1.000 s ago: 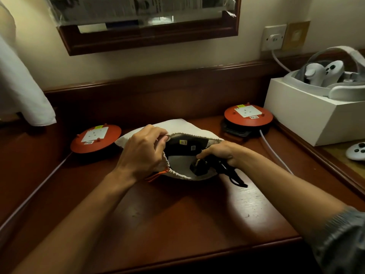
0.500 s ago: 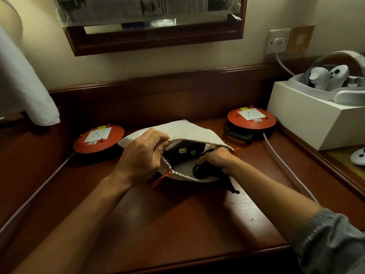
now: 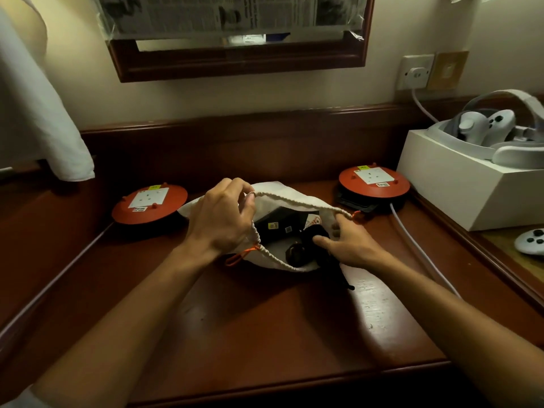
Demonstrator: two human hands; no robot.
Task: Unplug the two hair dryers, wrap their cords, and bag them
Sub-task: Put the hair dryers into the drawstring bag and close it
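Note:
A white drawstring bag [image 3: 294, 198] lies open in the middle of the dark wooden desk [image 3: 265, 319]. Inside it I see a black hair dryer [image 3: 278, 220] with small labels, and a black plug [image 3: 295, 254] near the mouth. A short black cord end [image 3: 345, 280] sticks out over the bag's front rim. My left hand [image 3: 222, 220] grips the rim at its upper left and holds it up. My right hand [image 3: 346, 244] is at the right side of the mouth, fingertips hooked on the rim, thumb resting on the black dryer parts.
Two orange cable reels with sockets flank the bag, one on the left [image 3: 150, 203] and one on the right [image 3: 374, 179]. A white cable [image 3: 418, 245] runs along the right. A white box [image 3: 471, 187] with a headset stands at far right, and a white cloth [image 3: 38, 113] hangs at left.
My right hand has let go of the plug, which now lies inside the bag, and has shifted to the bag's right rim. My left hand has lifted the rim higher.

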